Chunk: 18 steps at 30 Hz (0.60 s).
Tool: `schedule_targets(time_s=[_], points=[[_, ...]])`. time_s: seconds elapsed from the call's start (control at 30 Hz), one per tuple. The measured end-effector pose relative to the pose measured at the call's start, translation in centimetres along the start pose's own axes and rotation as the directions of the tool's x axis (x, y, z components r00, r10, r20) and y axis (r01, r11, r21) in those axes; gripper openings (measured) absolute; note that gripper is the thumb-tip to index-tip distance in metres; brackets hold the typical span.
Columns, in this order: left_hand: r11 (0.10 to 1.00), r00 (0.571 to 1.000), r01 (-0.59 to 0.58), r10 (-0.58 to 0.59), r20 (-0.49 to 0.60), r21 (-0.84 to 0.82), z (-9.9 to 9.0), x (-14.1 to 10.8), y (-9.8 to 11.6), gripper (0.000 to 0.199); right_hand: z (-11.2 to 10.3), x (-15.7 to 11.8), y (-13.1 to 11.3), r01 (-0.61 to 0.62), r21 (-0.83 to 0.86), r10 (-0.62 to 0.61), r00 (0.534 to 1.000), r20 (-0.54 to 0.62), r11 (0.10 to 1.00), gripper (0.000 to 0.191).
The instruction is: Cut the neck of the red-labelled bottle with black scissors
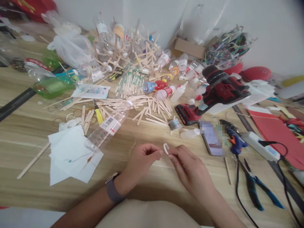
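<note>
My right hand pinches a small white ring-shaped piece, perhaps a bottle cap, between thumb and fingers. A thin thread rises from that piece toward a spool of thread just beyond. Close by on the left, my left hand has its thumb and forefinger pressed together; whatever they hold is too fine to make out. Another loose thread curves over the table beside this hand. An empty clear plastic bottle with a white cap lies farther left, partly over white paper sheets.
A red cordless drill stands at the right, near a phone, glue gun, power strip and pliers. Wooden sticks, plastic bottles and a yellow cutter crowd the table's far side.
</note>
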<state>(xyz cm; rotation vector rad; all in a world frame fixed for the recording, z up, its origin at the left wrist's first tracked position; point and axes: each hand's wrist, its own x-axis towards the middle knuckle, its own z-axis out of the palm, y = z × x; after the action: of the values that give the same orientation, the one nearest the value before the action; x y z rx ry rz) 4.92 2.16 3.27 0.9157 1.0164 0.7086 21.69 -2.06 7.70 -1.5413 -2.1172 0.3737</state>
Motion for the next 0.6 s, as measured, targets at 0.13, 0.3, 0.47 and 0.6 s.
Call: schedule_targets(time_s=[0.13,0.3,0.47,0.6], points=[[0.967,0.987,0.111,-0.080,0.143,-0.229,-0.1,0.0,0.1,0.031,1.8,0.1,-0.1,0.004,0.115,-0.003,1.000,-0.010,0.993,0.021],[0.917,0.971,0.202,-0.142,0.191,-0.344,0.1,0.1,0.1,0.038,2.3,0.0,0.5,0.020,0.122,-0.019,1.000,-0.011,0.992,0.023],[0.871,0.965,0.253,-0.200,0.167,-0.420,0.1,0.3,0.2,0.033,2.6,-2.7,1.9,0.042,-0.135,-0.052,0.997,-0.065,0.990,0.023],[0.864,0.970,0.238,-0.193,0.146,-0.444,0.0,0.4,0.4,0.031,3.5,-7.0,5.2,-0.104,-0.458,0.053,0.991,-0.124,0.883,0.047]])
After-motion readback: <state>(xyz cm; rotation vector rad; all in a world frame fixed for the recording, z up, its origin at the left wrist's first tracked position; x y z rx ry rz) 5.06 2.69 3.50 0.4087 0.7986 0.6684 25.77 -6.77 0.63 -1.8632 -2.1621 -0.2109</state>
